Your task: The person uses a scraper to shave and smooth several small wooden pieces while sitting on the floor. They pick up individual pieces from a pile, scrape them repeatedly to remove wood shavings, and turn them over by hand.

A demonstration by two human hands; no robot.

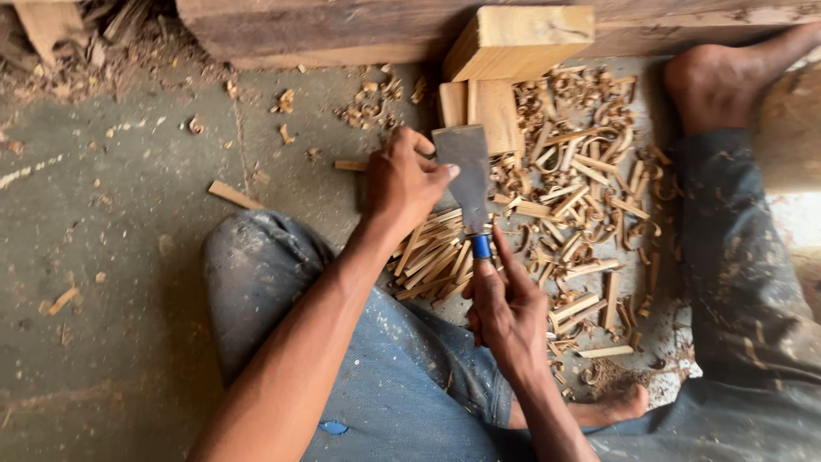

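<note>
right hand (505, 312) gripped the blue-handled cleaver (466, 175), blade upright on a small wood strip; left hand (402, 184) pinched its top edge, above split sticks (432, 257) on the floor (128, 214).

- The one camera sat on my head and looked almost straight down past my forearms to the floor (111, 257) where I sat.
- It faced forward from my body, so my knees and lap filled the bottom of the picture and the heavy timber beam (342, 30) ran along the top edge.
- It was close: my left hand (402, 184) and right hand (505, 312) lay near the middle, at arm's reach.
- My right foot (718, 81) fell in the upper right corner.
- There was no second view, so nothing was shared.
</note>
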